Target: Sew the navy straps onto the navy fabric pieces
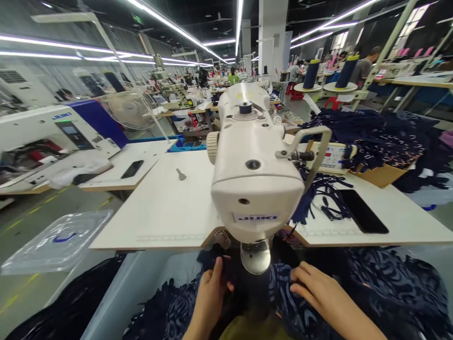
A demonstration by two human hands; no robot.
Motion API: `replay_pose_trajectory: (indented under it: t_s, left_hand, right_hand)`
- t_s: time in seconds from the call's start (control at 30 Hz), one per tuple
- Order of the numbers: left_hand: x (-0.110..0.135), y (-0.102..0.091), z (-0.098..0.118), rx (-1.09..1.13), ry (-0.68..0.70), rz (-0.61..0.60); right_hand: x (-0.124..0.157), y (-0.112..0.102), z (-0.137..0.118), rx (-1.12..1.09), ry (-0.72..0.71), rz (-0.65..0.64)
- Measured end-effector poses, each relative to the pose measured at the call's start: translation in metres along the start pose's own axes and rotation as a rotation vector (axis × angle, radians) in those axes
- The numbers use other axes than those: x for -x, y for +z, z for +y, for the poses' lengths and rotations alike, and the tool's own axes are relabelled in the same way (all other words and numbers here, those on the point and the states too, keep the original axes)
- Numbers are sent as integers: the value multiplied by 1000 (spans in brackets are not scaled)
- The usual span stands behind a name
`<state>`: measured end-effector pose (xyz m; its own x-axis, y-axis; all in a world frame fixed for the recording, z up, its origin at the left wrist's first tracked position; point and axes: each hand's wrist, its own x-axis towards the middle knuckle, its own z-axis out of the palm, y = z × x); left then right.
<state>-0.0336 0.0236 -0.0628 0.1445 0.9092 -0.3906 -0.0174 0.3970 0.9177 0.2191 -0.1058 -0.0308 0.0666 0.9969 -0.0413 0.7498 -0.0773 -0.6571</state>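
Observation:
A white sewing machine point(253, 160) stands on a white table point(163, 208) right in front of me. Dark navy patterned fabric point(371, 283) lies under the machine head and spreads over my lap. My left hand point(210, 293) pinches the fabric just left of the needle area, fingers curled on it. My right hand point(313, 285) lies on the fabric to the right of the needle, fingers bent and pressing it down. The needle itself is hidden behind the machine head.
A black phone point(363, 210) and navy strips point(325, 193) lie on the table's right side. More navy fabric point(382, 137) is piled behind. A clear plastic lid point(58, 238) sits low at left. Another machine point(46, 127) stands far left, and other workers sit at the back.

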Motion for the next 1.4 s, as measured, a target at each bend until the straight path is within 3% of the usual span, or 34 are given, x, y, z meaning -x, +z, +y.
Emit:
replay_pose_trajectory:
  t_s: [0.07, 0.13, 0.2, 0.27, 0.33, 0.43, 0.5, 0.57, 0.63, 0.7, 0.8, 0.87, 0.93, 1.03, 1.07, 1.13, 1.23, 1.4]
  left_hand:
    - [22, -4, 15, -59, -29, -152]
    - [45, 1, 35, -171, -26, -399]
    - [63, 9, 57, -278, 140, -665]
    - [73, 14, 75, -392, 387, -727]
    - [73, 15, 84, -521, 595, -676]
    - [68, 15, 84, -688, 905, -456]
    - [66, 17, 83, -702, 994, -371]
    - [68, 21, 85, -607, 915, -438]
    - [72, 27, 88, -449, 721, -555]
    - [74, 32, 87, -311, 510, -598]
    - [71, 35, 77, -186, 295, -557]
    - [65, 34, 69, -198, 273, -480]
    - [58, 32, 65, -337, 424, -330]
    - [52, 29, 67, -717, 973, -2]
    - [51, 28, 69, -842, 1157, 48]
    - [50, 28, 73, -1057, 1390, -33]
    - [49, 30, 72, -1280, 1412, -223]
    - [44, 29, 56, -1378, 1392, -110]
  right_hand:
    - [-8, 9, -17, -83, -80, -1]
    - [-12, 16, -40, -220, -194, -80]
    - [-13, 20, -58, -339, -244, -183]
    - [-13, 20, -67, -421, -195, -217]
    - [-10, 16, -66, -458, -130, -194]
    - [-6, 2, -59, -459, -122, -126]
    - [-3, -8, -57, -454, -120, -114]
    - [-1, -12, -58, -462, -111, -136]
    - [-1, -11, -61, -490, -81, -139]
    - [-4, -5, -63, -532, -33, -96]
    - [-10, 2, -63, -578, 42, -46]
    - [-16, 4, -61, -551, 101, 39]
    - [-25, 2, -60, -490, 139, 148]
    - [-42, -1, -59, -462, 116, 170]
    - [-48, -2, -59, -474, 104, 147]
    - [-58, -4, -58, -509, 89, 84]
    - [-66, -5, -53, -550, 88, 35]
    - [-59, -6, -36, -489, 80, 140]
